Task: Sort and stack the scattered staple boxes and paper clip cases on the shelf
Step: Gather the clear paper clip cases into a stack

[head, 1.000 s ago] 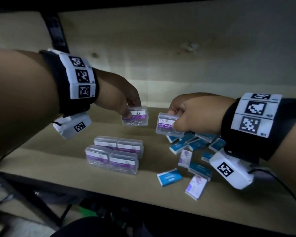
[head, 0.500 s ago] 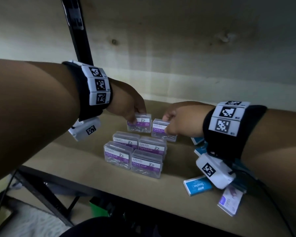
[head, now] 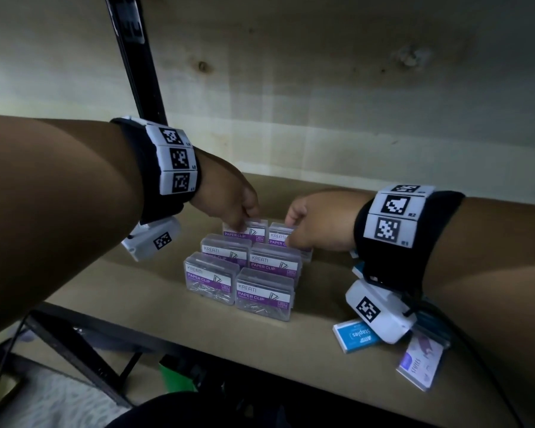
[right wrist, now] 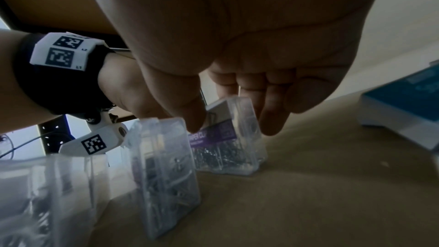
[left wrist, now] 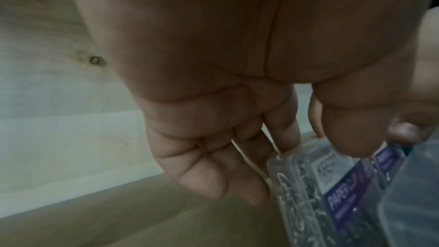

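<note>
Several clear paper clip cases with purple labels stand in two columns on the wooden shelf (head: 173, 329). My left hand (head: 244, 216) pinches the top of the back left case (head: 250, 231), thumb in front and fingers (left wrist: 282, 131) behind. Beside it, my right hand (head: 292, 228) pinches the back right case (head: 278, 237) in the same way; in the right wrist view this case (right wrist: 228, 138) stands on the shelf board. The front cases (head: 210, 281) are untouched. A blue staple box (head: 354, 336) and a purple-white one (head: 420, 364) lie at the right, partly hidden by my right wrist.
The wooden back wall (head: 322, 118) stands close behind the cases. A black metal upright (head: 136, 57) runs at the back left. The shelf's front edge drops off just before the staple boxes. Another blue staple box (right wrist: 403, 104) lies right of my right hand.
Both hands brought their paper clip cases down from mid-air and together, onto the shelf behind the other cases. The cases now form a third row at the back.
</note>
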